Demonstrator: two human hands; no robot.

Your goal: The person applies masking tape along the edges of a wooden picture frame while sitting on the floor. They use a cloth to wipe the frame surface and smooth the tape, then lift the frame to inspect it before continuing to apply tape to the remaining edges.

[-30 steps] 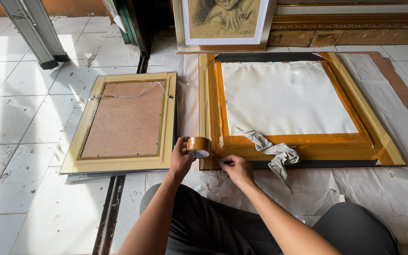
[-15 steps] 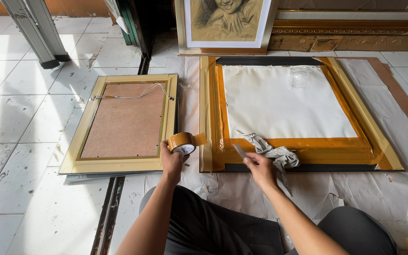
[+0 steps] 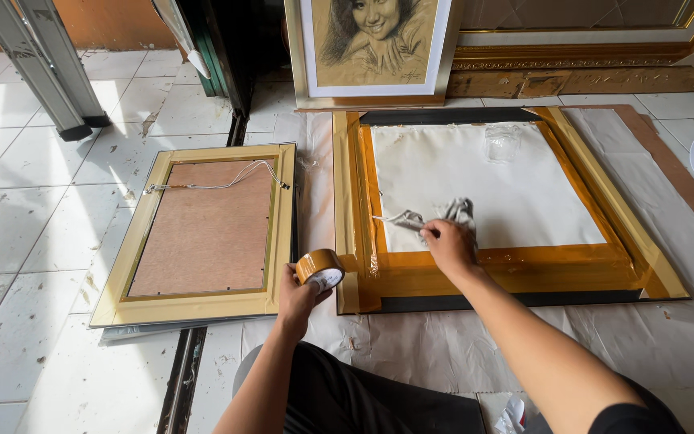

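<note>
A large gold picture frame (image 3: 641,241) lies face down on the floor, its white backing bordered with brown tape. My left hand (image 3: 296,296) holds a roll of brown tape (image 3: 320,268) at the frame's near left corner. My right hand (image 3: 449,243) grips a crumpled grey-white cloth (image 3: 450,214) on the white backing, just above the taped lower edge.
A smaller gold frame (image 3: 202,235) with a brown back and hanging wire lies to the left. A framed sketch portrait (image 3: 375,44) leans against the wall behind. Metal ladder legs (image 3: 46,76) stand far left. White paper (image 3: 644,354) covers the floor under the large frame.
My right hand moved from the frame's near edge up onto the white backing and took hold of the cloth. My left hand with the tape roll shifted slightly down and left.
</note>
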